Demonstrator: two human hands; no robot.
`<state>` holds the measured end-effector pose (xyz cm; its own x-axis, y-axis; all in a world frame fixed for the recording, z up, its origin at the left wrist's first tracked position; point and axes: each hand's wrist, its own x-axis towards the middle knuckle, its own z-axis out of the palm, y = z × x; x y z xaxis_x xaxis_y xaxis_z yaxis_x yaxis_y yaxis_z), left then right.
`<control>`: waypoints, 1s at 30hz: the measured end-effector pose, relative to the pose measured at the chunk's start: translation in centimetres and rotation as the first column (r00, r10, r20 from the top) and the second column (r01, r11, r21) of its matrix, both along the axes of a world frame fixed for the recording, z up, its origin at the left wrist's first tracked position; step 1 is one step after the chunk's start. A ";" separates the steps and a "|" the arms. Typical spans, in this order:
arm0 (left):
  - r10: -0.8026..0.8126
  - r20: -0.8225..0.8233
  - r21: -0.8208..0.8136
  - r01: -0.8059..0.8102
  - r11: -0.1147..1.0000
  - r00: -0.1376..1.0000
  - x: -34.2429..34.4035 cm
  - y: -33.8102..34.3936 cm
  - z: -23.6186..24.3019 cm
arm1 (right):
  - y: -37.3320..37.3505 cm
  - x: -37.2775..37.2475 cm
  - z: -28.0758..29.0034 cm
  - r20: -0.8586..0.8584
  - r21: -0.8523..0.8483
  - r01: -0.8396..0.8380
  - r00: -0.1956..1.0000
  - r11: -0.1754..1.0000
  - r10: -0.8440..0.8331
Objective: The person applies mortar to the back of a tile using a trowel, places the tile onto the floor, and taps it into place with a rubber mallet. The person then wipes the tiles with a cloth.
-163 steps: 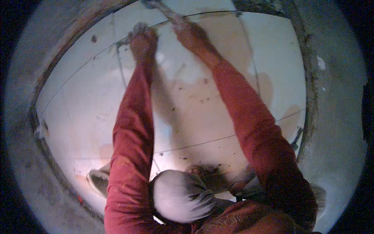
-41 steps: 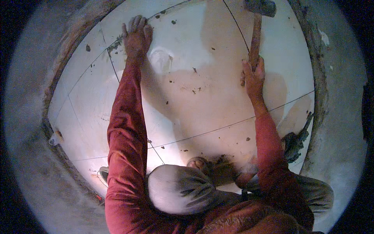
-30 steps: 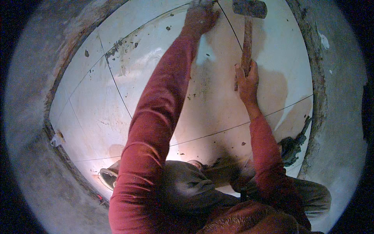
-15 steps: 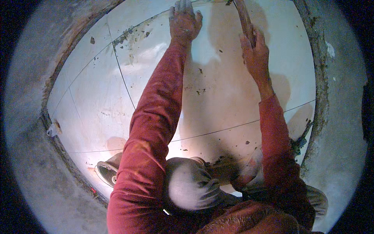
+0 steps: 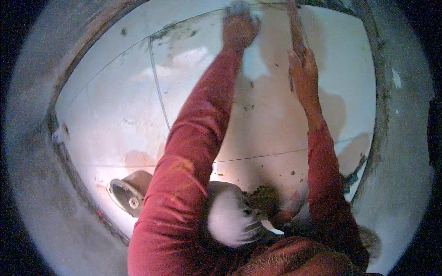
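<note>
My left hand (image 5: 240, 28) reaches to the far side of the light floor tiles (image 5: 115, 110). Its palm is down on or just over a tile, with the fingers stretched out and the tips smeared by motion. To its right, my right hand (image 5: 305, 76) is closed round a long wooden handle (image 5: 296, 30). The handle points away from me, and its far end runs out at the top of the picture, so what it ends in is hidden. Dark crumbs lie scattered on the tiles between my arms.
Grey walls or ledges (image 5: 403, 152) border the tiles on both sides. A round lamp-like thing (image 5: 131, 193) sits at the lower left, beside my left arm. Dark debris (image 5: 354, 172) lies by the right edge. My grey-clad knee (image 5: 230, 216) is close below.
My left hand has shifted right, nearer the wooden handle. My right hand has moved slightly toward me, still gripping the handle. The view has turned a little.
</note>
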<state>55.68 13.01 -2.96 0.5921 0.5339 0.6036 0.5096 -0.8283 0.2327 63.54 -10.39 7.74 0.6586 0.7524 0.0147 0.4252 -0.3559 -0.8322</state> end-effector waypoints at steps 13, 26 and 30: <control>0.200 -0.521 -0.003 -0.236 0.972 0.830 -10.8 13.2 3.3 | -2.3 -4.5 -1.7 -0.412 -0.112 0.089 0.902 0.990 -0.127; -0.013 -0.657 -0.213 -0.169 0.962 0.754 -11.9 14.2 5.7 | 21.1 -4.2 0.8 0.441 -0.156 -0.374 0.802 0.914 0.404; 0.076 -0.589 -0.098 -0.164 0.981 0.805 -11.8 14.2 5.8 | 21.0 -4.7 2.6 0.396 -0.286 -0.371 0.794 0.883 0.462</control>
